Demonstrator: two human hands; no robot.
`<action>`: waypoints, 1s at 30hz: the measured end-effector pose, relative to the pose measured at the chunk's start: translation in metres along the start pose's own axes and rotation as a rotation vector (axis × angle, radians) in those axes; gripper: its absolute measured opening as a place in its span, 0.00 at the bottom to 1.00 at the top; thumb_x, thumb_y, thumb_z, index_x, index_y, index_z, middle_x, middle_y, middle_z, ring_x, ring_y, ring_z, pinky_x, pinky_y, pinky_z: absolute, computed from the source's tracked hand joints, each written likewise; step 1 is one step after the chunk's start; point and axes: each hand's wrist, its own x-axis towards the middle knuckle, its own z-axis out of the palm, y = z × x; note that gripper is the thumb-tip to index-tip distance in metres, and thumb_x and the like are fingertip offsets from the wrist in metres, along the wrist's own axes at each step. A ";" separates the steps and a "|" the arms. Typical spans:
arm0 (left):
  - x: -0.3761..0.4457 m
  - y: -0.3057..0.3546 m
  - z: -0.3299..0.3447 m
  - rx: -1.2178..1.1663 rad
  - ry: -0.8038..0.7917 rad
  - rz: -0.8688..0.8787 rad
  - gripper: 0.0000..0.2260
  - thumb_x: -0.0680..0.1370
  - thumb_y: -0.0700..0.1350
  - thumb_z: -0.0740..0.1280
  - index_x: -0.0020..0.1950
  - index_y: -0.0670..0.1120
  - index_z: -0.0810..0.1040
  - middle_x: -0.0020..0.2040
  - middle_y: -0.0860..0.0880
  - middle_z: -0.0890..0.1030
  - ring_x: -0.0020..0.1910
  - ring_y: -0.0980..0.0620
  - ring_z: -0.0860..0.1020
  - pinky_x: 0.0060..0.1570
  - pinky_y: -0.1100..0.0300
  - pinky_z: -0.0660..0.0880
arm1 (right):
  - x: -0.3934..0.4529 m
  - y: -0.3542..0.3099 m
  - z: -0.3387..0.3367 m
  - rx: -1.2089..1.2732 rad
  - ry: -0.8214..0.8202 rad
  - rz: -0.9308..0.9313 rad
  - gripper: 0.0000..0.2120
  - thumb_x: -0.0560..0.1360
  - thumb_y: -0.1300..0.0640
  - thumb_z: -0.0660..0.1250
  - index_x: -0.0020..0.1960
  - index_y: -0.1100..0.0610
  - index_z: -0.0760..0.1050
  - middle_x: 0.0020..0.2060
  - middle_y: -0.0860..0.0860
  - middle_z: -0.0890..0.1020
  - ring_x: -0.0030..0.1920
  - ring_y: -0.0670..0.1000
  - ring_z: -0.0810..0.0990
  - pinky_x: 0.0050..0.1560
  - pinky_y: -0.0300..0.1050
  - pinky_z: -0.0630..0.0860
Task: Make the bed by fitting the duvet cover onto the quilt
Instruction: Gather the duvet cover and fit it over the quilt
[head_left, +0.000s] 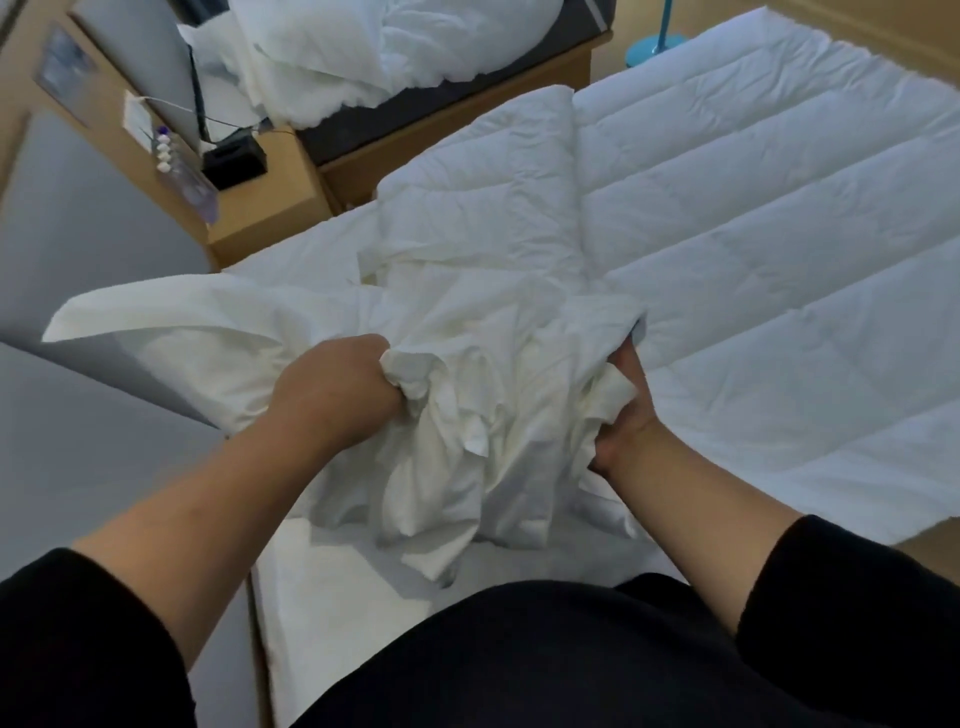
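A white quilted quilt (779, 249) lies spread over the bed, reaching from the middle to the right edge. The white duvet cover (467, 405) is bunched up in front of me at the bed's near end. My left hand (337, 384) grips a gathered fistful of the cover on its left side. My right hand (621, 410) grips the bunched cover on its right side, fingers buried in the cloth. Part of the cover trails off to the left over the bed's edge, and its lower folds hang down onto the sheet.
A wooden bedside table (265, 208) stands at the upper left with a black box (234, 161) and a purple bottle (182, 171) on it. A second bed with rumpled white bedding (374, 47) lies beyond. A teal lamp base (654, 47) stands on the floor at the top.
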 end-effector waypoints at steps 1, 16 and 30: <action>-0.001 -0.003 -0.003 -0.021 0.003 -0.016 0.10 0.76 0.52 0.63 0.38 0.48 0.74 0.38 0.49 0.78 0.37 0.49 0.75 0.39 0.54 0.71 | 0.001 -0.010 0.011 0.044 -0.015 -0.056 0.33 0.75 0.30 0.58 0.66 0.53 0.80 0.68 0.55 0.78 0.69 0.58 0.75 0.72 0.59 0.67; 0.001 -0.010 0.044 -0.194 -0.088 -0.106 0.11 0.75 0.53 0.60 0.37 0.50 0.72 0.35 0.52 0.75 0.34 0.54 0.73 0.35 0.56 0.67 | -0.012 0.050 0.029 -0.060 -0.028 0.075 0.28 0.82 0.39 0.57 0.72 0.56 0.74 0.69 0.60 0.77 0.69 0.61 0.76 0.73 0.60 0.66; -0.030 0.014 0.026 -0.543 -0.049 -0.173 0.10 0.80 0.48 0.60 0.43 0.46 0.78 0.38 0.52 0.77 0.38 0.51 0.76 0.34 0.62 0.68 | 0.002 0.073 0.053 -0.585 0.043 -0.138 0.22 0.64 0.65 0.79 0.57 0.64 0.81 0.50 0.58 0.87 0.52 0.59 0.86 0.59 0.59 0.80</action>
